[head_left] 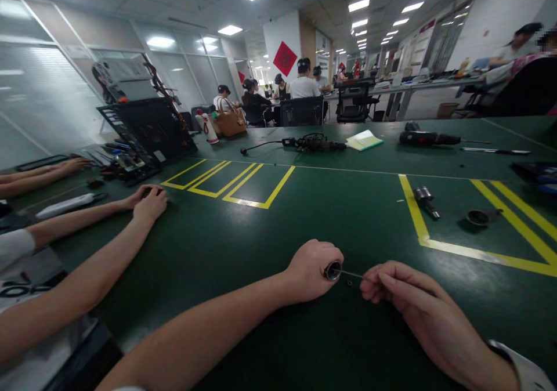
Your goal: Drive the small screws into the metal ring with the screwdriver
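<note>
My left hand is wrapped round a dark metal cylinder, its round open end facing right. Between the fingertips of my right hand is a thin metal rod, whose far tip reaches the cylinder's opening. How deep the tip goes in, I cannot tell. A small dark ring lies on the green table just below the rod. Farther right, inside a yellow tape outline, are a silver metal part with a narrow stem and a dark cup-shaped part.
A black power tool and a pen-like stick lie at the back right. A corded dark tool and a notepad are at the back middle. A co-worker's hands rest at left, near a black rack.
</note>
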{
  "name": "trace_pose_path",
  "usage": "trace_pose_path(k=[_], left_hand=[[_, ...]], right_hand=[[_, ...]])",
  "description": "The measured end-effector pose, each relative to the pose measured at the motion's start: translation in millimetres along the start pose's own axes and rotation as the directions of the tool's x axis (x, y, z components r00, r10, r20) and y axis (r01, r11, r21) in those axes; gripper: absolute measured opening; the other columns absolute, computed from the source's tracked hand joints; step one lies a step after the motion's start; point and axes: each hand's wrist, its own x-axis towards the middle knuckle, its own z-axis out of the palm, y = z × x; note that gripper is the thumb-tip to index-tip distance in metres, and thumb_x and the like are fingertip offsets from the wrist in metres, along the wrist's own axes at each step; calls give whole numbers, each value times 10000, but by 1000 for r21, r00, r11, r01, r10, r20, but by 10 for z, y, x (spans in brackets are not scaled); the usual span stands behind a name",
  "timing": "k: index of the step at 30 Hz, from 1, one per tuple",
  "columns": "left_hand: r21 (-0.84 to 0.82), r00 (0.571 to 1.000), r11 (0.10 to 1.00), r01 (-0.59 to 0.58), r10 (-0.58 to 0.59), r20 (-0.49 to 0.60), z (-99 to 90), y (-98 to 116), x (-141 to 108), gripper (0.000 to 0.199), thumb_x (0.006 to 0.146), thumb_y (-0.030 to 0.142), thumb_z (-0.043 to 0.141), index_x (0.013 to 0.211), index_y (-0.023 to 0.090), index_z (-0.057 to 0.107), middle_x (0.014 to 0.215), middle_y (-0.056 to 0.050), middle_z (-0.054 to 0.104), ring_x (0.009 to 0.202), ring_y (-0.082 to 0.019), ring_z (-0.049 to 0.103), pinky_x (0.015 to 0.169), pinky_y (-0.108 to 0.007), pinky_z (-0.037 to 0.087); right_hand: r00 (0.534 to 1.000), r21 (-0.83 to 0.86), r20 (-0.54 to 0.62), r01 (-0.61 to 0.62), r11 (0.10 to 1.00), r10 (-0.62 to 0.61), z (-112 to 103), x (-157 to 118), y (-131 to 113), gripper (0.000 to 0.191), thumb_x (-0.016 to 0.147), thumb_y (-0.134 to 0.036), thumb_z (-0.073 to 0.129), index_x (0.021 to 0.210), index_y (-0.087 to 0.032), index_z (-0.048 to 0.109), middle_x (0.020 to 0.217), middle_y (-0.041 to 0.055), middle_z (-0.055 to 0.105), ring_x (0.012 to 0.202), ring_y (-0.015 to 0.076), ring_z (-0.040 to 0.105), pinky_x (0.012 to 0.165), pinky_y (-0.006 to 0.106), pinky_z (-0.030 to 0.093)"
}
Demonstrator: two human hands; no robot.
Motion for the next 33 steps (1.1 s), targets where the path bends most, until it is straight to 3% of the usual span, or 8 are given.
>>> trace_pose_path(k=[6, 14, 23, 33], left_hand=[[105, 999, 994, 21, -25, 30, -14, 33, -3, 70, 798, 153, 514, 729, 165, 511, 708, 4, 561, 659, -127, 507, 647, -257, 365], [39, 995, 995, 91, -93, 35, -30, 51, -16, 33, 789, 147, 554, 769, 159, 530, 752, 4, 579, 688, -126, 522, 675, -258, 389], [72, 994, 992, 104, -106, 25, -17, 53, -22, 46, 764, 146, 584, 785, 155, 544, 761, -2, 590, 691, -133, 528, 667, -264, 390], [40, 995, 994, 97, -95, -34, 3, 46, -27, 44, 828, 204, 542, 821, 160, 538, 782, -4, 599, 695, -127, 539, 676, -268, 409]], right_hand=[[998, 17, -62, 33, 999, -32, -19, -5, 13, 209, 768, -376, 645, 689, -195, 713, 715, 44, 670, 709, 204, 587, 666, 326, 449], [994, -19, -83, 70, 997, -72, -2, -11, -3, 228, 774, -361, 625, 637, -191, 691, 633, 31, 629, 638, 189, 548, 605, 310, 420], [988, -68, -109, 100, 993, -107, -30, -10, 28, 266, 779, -376, 589, 589, -200, 649, 570, 10, 584, 579, 170, 495, 569, 298, 376], [983, -223, -133, 96, 970, -128, -71, 18, 96, 278, 809, -374, 569, 602, -201, 635, 582, 9, 584, 593, 180, 514, 567, 300, 384]])
